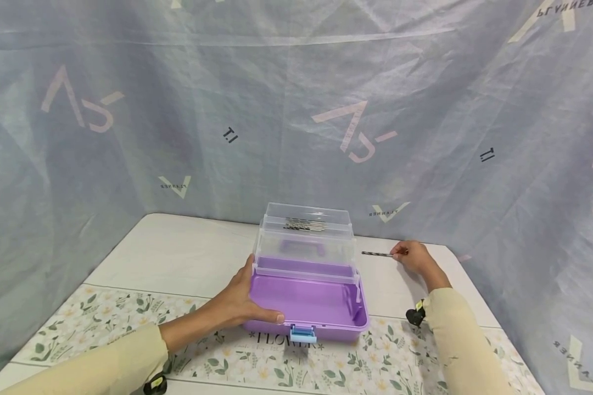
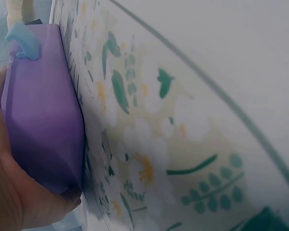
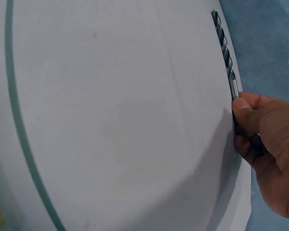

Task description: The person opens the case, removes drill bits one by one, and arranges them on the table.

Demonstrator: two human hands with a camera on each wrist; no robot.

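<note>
A purple storage box (image 1: 333,332) stands with its clear fold-out trays (image 1: 303,269) raised at the back. Its front latch (image 1: 303,334) is light blue. My left hand (image 1: 239,299) grips the box's left side, thumb over the front rim; the left wrist view shows it around the box's end. Several drill bits (image 1: 303,225) lie together in an upper clear tray. To the right of the box, my right hand (image 1: 414,258) pinches a dark twist drill bit (image 3: 224,45) by its shank, fluted end pointing toward the box. Its shank end is hidden by the fingers.
The white table (image 1: 188,252) has a flowered band (image 1: 104,318) along its front part. A grey-blue printed cloth (image 1: 277,109) hangs close behind the table and on both sides.
</note>
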